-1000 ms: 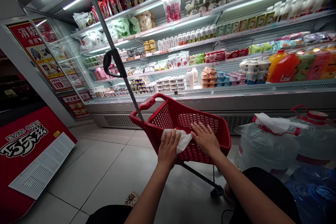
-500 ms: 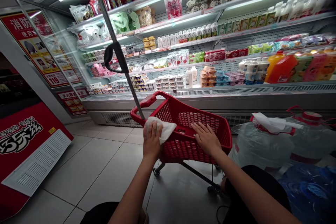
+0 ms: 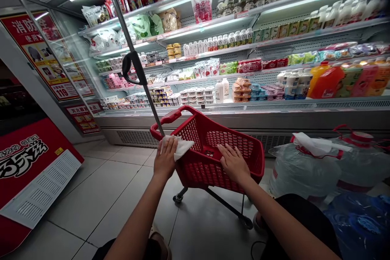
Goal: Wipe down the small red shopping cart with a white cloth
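A red plastic shopping basket cart stands on dark wheeled legs in front of me. My left hand presses a white cloth against the cart's left end, near its handle and the foot of a metal pole. My right hand rests over the near rim of the basket, fingers stretched out and slightly apart, holding nothing. Holes pattern the basket's walls, and no goods show inside it.
Behind the cart runs a refrigerated shelf unit full of dairy goods and drinks. Large water bottles stand at the right, with a blue one nearer. A red freezer is at the left, on the tiled floor.
My left hand has moved left with the white cloth. The cart has shifted slightly left, and my right hand has moved a little left with it.
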Action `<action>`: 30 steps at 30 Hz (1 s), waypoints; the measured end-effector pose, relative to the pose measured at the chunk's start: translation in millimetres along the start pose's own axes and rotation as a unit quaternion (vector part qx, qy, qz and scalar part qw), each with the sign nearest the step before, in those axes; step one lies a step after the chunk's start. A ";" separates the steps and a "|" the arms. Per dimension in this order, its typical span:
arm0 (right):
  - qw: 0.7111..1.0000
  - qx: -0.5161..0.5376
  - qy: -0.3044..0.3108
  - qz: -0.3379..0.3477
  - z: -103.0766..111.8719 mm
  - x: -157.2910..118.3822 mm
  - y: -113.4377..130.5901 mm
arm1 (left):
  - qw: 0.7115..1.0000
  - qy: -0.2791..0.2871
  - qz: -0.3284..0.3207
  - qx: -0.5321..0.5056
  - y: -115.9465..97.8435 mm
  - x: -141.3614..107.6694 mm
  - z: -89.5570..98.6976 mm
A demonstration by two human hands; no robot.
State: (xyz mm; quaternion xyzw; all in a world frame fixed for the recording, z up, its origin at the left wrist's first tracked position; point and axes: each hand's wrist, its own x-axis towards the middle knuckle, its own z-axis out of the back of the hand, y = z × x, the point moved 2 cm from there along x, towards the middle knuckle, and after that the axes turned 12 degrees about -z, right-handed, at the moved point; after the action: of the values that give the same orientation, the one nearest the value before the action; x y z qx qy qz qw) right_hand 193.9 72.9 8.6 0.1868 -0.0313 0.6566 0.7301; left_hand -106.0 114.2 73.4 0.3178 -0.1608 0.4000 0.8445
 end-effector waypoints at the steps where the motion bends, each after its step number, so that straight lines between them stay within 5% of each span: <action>1: 1.000 0.004 0.003 -0.002 -1.0 -0.3 3.3 | 1.000 0.002 0.017 -0.003 -5.3 1.1 -3.4; 6: 1.000 0.018 0.014 -0.003 -3.5 -3.7 13.9 | 0.999 0.008 -0.011 -0.045 -66.6 2.0 -20.5; 8: 1.000 0.016 0.019 -0.003 -3.5 -4.5 14.9 | 0.998 0.009 -0.042 -0.054 -72.8 -0.5 -19.1; 11: 0.999 0.017 0.028 -0.005 -3.8 -4.8 16.5 | 0.995 0.034 -0.077 -0.057 -44.7 -5.6 -10.3; 15: 0.999 0.020 0.027 -0.003 -5.0 -4.6 22.7 | 0.998 0.052 0.009 -0.023 11.9 -11.1 -0.2; 20: 0.998 0.032 0.055 0.030 -4.3 -0.4 7.6 | 0.996 0.051 0.064 -0.023 23.3 -11.2 -6.8; 26: 0.994 0.053 0.090 0.034 -0.6 1.1 -47.0 | 0.998 0.041 0.040 -0.040 -2.2 -3.6 -18.5; 30: 0.991 0.090 0.101 -0.001 -0.5 -4.3 -47.0 | 0.996 0.043 0.017 -0.071 -55.5 1.0 -28.7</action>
State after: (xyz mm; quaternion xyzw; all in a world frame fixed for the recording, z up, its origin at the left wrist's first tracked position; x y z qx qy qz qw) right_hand 238.8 65.7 -4.0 0.1846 0.1024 0.6712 0.7106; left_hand -61.7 107.3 29.9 0.2369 -0.1574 0.4152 0.8641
